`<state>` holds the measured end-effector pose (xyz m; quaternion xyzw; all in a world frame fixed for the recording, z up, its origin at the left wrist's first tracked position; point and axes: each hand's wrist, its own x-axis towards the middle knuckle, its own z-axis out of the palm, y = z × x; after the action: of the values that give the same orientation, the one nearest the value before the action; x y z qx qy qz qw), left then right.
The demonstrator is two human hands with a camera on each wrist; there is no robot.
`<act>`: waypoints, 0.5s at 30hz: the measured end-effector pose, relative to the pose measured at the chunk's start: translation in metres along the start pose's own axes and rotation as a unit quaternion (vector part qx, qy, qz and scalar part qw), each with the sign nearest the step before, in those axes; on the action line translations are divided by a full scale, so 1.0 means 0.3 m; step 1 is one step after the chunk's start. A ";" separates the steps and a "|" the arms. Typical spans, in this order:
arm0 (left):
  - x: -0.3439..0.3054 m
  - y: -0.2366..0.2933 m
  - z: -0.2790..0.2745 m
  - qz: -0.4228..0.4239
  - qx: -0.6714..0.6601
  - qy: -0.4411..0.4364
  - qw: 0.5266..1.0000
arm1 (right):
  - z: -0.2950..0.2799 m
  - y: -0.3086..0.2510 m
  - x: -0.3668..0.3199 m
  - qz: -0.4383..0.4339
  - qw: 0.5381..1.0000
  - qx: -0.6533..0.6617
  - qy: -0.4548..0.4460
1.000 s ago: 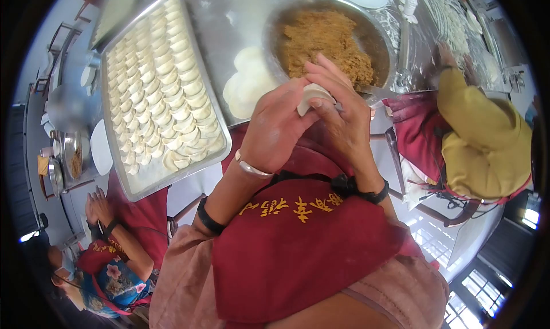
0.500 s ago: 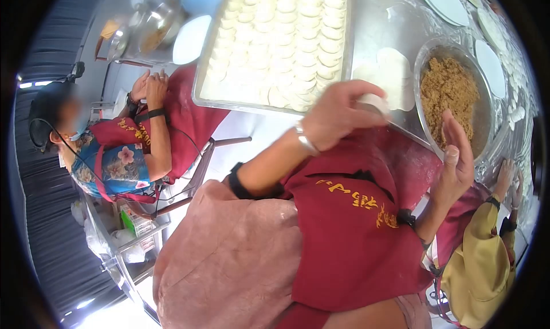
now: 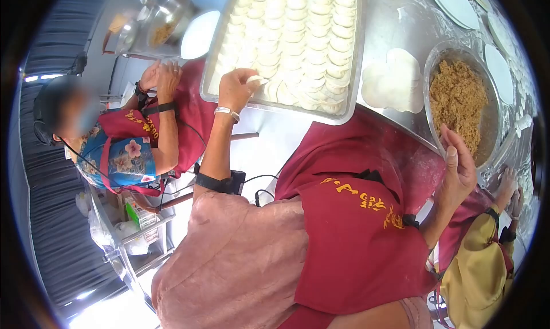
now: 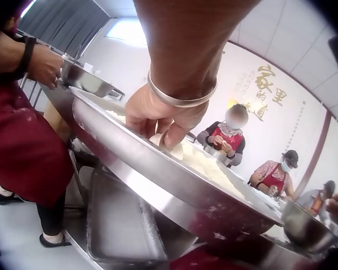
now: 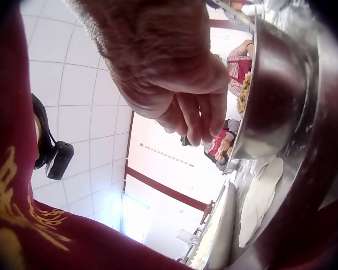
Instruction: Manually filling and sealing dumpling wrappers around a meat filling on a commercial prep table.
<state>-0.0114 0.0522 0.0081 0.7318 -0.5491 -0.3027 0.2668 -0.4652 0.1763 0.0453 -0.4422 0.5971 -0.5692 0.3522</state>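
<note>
My left hand is over the near left part of the metal tray, pinching a white folded dumpling between thumb and fingers. In the left wrist view the fingertips reach down inside the tray's rim, with the dumpling among them. Rows of dumplings fill much of the tray. Off to the right, my right hand hovers at the near rim of the metal bowl, its fingers loosely bent and holding nothing. Brown crumbly filling lies in that bowl.
Flat round dough wrappers lie overlapping between tray and bowl. White plates stand farther back. A person in a floral shirt sits at the left; someone in a yellow top works at the right.
My hands have come apart from around the dumpling. The left hand has carried it leftward to the tray, while the right stays by the bowl. The head view has swung left.
</note>
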 end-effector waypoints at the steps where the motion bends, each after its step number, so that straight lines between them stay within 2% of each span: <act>1: 0.006 -0.015 0.004 0.005 0.014 0.003 1.000 | 0.001 0.000 -0.001 0.006 1.000 0.001 0.002; 7: 0.010 -0.060 0.030 0.020 0.040 0.031 0.998 | 0.007 -0.006 -0.002 0.025 0.999 -0.030 -0.014; 10: -0.008 -0.009 0.026 -0.021 0.040 0.016 0.999 | 0.017 -0.022 -0.004 0.022 0.999 -0.044 -0.018; 15: -0.019 -0.013 0.030 0.009 0.068 0.033 0.997 | 0.013 -0.014 -0.009 0.026 0.998 -0.051 -0.024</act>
<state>-0.0166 0.0581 -0.0001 0.7530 -0.5658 -0.2381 0.2370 -0.4600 0.1775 0.0489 -0.4575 0.6276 -0.5179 0.3585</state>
